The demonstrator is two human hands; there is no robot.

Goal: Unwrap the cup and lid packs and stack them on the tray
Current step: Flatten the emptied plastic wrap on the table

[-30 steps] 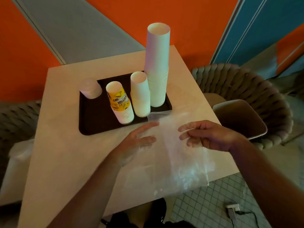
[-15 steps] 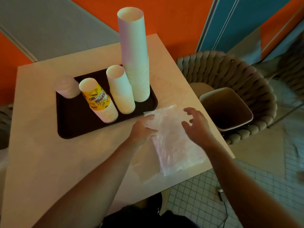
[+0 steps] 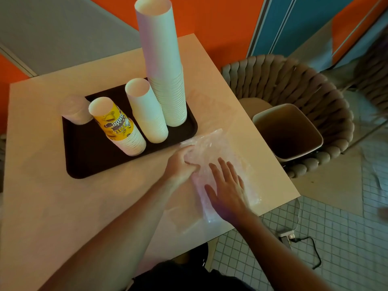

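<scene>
Nearest us, on the desk [image 3: 52,196]: clear plastic wrap [image 3: 212,148], lying flat by the right edge. Our right hand [image 3: 225,191] presses it, grip open, fingers straight. Our left hand [image 3: 181,163] has its grip closed, pinching the wrap's far end. Beyond: dark tray [image 3: 84,158] bearing printed cups [image 3: 114,126], short white stack [image 3: 147,114], tall white stack [image 3: 164,66], lids [image 3: 74,109]. Right: bin [image 3: 287,131] on a woven chair [image 3: 294,85].

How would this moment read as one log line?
stage: flattening wrapper | left hand: gripping it | right hand: pressing flat | tray: four stacks
</scene>
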